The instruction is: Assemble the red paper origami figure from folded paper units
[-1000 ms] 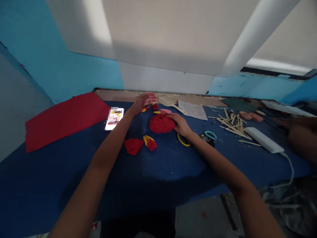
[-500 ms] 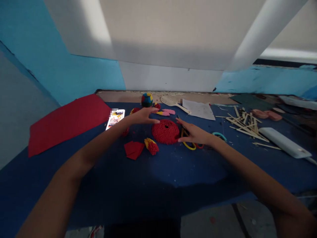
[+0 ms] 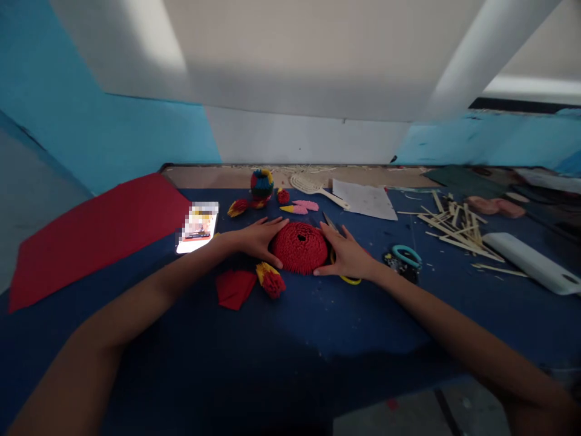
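Note:
A red dome (image 3: 299,248) built of small folded paper pieces, with a hole at its top, sits on the dark blue tabletop (image 3: 318,327). My left hand (image 3: 258,239) cups its left side, thumb low and fingers curved round the back. My right hand (image 3: 347,255) cups the right side the same way. Both touch the dome. A small red-and-yellow folded piece (image 3: 271,280) and a flat red paper piece (image 3: 233,288) lie just below my left hand. A yellow scissor loop (image 3: 350,280) shows under my right hand.
A lit phone (image 3: 198,227) and a large red sheet (image 3: 91,233) lie to the left. Behind the dome are a multicoloured paper ball (image 3: 262,181), pink pieces (image 3: 303,206) and white paper (image 3: 367,200). Teal-handled scissors (image 3: 406,255), several wooden sticks (image 3: 454,225) and a white bar-shaped device (image 3: 531,261) lie right.
My left hand drew back from the far pieces near the ball and came down onto the dome's left side. My right hand closed in on its right side. The view shifted slightly.

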Demonstrator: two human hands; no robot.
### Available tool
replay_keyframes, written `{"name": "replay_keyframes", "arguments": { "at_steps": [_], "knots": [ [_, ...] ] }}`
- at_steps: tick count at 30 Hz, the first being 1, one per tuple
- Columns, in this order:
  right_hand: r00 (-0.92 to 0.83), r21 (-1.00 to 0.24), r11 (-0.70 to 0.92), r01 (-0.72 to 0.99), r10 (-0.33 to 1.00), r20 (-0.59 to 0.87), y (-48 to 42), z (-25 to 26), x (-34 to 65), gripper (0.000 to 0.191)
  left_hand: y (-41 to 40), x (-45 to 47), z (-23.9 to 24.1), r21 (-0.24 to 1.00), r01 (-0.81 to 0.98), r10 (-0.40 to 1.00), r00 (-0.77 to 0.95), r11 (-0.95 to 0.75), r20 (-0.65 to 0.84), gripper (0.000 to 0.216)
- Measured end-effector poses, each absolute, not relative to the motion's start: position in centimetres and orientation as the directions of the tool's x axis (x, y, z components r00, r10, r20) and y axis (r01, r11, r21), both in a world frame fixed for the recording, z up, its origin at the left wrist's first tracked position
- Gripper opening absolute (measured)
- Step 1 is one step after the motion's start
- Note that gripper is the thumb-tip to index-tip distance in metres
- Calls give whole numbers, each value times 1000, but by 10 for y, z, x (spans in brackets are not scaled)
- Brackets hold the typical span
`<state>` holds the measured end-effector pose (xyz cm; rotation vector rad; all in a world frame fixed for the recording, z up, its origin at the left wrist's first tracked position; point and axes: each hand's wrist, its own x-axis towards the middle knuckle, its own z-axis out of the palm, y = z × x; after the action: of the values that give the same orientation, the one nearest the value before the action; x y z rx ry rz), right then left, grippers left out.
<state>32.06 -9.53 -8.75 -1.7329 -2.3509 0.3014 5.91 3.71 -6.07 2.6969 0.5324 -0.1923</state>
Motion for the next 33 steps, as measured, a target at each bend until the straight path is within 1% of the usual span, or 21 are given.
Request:
{"name": "replay_keyframes", "arguments": {
  "at_steps": [3, 9, 13, 17, 19, 22, 24, 26, 29, 33],
  "knots": [
    [-290, -286, 294, 912, 955, 57, -96, -85, 319, 134, 35, 58, -59, 334, 380, 330, 923, -863, -197, 128],
    [-295, -297, 296, 908, 954, 48, -97, -81, 316, 126, 35, 57, -63, 366, 342, 311, 940, -866, -145, 123],
    [-284, -292, 279, 915, 958, 27, -96, -78, 313, 123, 33, 56, -64, 391, 369, 345, 929, -843, -131, 120],
    [-285, -304, 288, 908, 957, 53, -96, -77, 312, 121, 30, 57, -60, 406, 335, 353, 935, -850, -32, 112],
    [-282, -309, 304, 901, 952, 116, -97, -75, 314, 119, 29, 55, -56, 417, 294, 343, 938, -860, 45, 110],
    [-313, -277, 396, 875, 901, 300, -97, -67, 315, 120, 27, 49, -46, 395, 215, 327, 913, -893, 244, 118],
    [-361, -210, 481, 851, 827, 430, -96, -60, 315, 124, 25, 43, -37, 354, 154, 296, 871, -922, 393, 125],
    [-413, -130, 540, 831, 757, 507, -94, -52, 314, 131, 21, 37, -28, 311, 90, 244, 831, -946, 500, 129],
    [-469, -56, 583, 811, 704, 533, -91, -45, 310, 139, 13, 33, -17, 252, -5, 151, 789, -968, 595, 137],
    [-481, -66, 618, 784, 671, 565, -92, -45, 303, 152, 4, 34, -13, 228, -44, 105, 791, -973, 602, 150]
  ]
}}
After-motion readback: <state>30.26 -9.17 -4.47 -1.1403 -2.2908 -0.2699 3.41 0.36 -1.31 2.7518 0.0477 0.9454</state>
